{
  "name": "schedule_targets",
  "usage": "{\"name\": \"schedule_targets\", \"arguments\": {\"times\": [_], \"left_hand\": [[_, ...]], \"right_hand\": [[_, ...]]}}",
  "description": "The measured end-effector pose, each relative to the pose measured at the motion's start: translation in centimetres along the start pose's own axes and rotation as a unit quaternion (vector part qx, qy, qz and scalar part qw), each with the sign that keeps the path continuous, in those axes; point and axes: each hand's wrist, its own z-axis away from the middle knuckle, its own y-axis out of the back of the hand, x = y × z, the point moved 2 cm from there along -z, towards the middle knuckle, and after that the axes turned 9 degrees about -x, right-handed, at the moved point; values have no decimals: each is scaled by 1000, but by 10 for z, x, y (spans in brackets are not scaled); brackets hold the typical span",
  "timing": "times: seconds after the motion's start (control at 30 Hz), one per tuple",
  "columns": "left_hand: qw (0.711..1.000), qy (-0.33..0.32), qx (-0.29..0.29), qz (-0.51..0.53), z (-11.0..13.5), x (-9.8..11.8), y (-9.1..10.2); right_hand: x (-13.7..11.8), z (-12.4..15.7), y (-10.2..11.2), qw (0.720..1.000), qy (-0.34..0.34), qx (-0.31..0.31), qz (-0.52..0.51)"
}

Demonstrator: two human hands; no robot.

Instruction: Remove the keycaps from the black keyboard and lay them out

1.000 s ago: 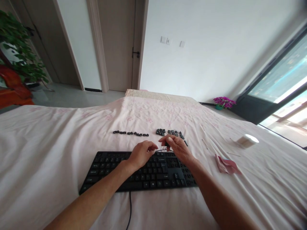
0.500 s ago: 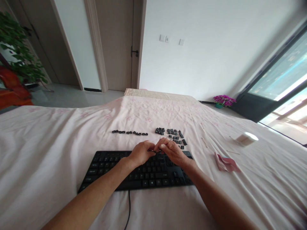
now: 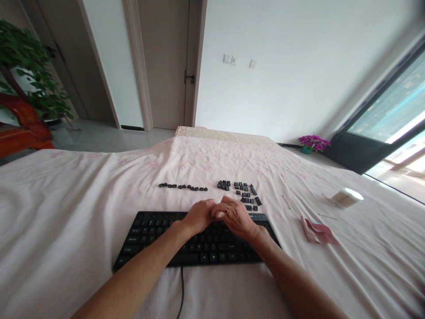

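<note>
A black keyboard (image 3: 141,239) lies on the pink cloth, and both hands meet above its upper middle part. My left hand (image 3: 200,216) is closed, its fingertips tucked against the other hand. My right hand (image 3: 234,216) curls over them with its thumb bent inward. Whatever the fingers grip is hidden between the hands. Just beyond the keyboard lie loose black keycaps: a row of keycaps (image 3: 183,187) on the left, a small cluster (image 3: 223,184) in the middle and a scattered group (image 3: 245,195) on the right.
On the cloth (image 3: 83,212) to the right lie a folded pink rag (image 3: 319,232), several cotton swabs (image 3: 287,202) and a white round container (image 3: 347,197) on its side. The keyboard's cable (image 3: 182,292) runs toward me. A flowerpot (image 3: 307,149) stands by the wall.
My hands have closed more tightly together, and the dark sliver seen between them is now hidden. The right hand has turned slightly inward. The whole view has shifted a little.
</note>
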Motion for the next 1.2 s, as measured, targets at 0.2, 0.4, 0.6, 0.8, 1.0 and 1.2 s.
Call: {"name": "schedule_targets", "arguments": {"times": [0.2, 0.4, 0.6, 0.8, 1.0, 1.2], "left_hand": [[999, -37, 21, 22, 4, 4, -4], [994, -96, 35, 44, 7, 9, -5], [991, -87, 73, 77, 6, 7, -2], [975, -22, 139, 171, 1, -3, 1], [900, 40, 163, 403, 2, -12, 6], [865, 48, 156, 474, 3, -13, 11]], "right_hand": [[-3, 3, -4, 998, -15, 52, 10], [-6, 4, -4, 985, 0, 156, -71], [-8, 1, 2, 979, 23, 190, -74], [-14, 1, 11, 981, 59, 187, 6], [2, -12, 11, 992, -64, 107, 0], [14, -21, 9, 992, -79, 85, -48]]}}
